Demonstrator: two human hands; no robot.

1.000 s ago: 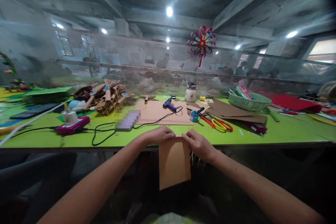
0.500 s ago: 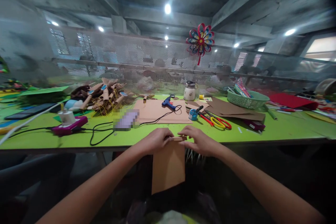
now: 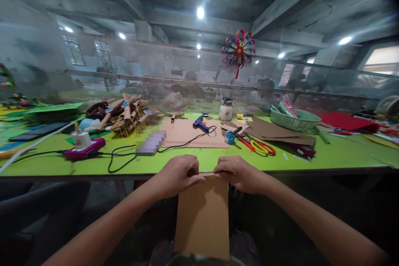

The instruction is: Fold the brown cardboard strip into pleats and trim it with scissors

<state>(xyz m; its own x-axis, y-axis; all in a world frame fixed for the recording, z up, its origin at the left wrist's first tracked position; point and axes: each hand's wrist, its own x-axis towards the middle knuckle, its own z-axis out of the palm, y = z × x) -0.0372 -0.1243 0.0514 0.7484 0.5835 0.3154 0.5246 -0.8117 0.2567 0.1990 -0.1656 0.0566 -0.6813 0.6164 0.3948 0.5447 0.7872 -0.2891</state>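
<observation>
A brown sheet of cardboard (image 3: 202, 218) hangs down in front of me, just off the near edge of the table. Its top edge is folded or rolled into a narrow strip. My left hand (image 3: 181, 176) pinches that edge at its left end, fingers curled over it and thumb below. At the right end, my right hand (image 3: 238, 172) grips the same edge with bent fingers. A short stretch of the strip shows between the two hands.
On the green table (image 3: 177, 162) lie flat cardboard sheets (image 3: 177, 133), a blue glue gun (image 3: 201, 124), a blue jar (image 3: 230, 136) and scissors (image 3: 258, 146). Cables run from a purple power strip (image 3: 85, 149). Rolled cardboard pieces (image 3: 126, 116) pile up left; a green basket (image 3: 294, 121) stands right.
Both hands have come lower and closer to me, and the right hand's fingers have closed on the top edge. The cardboard now hangs lower and looks larger.
</observation>
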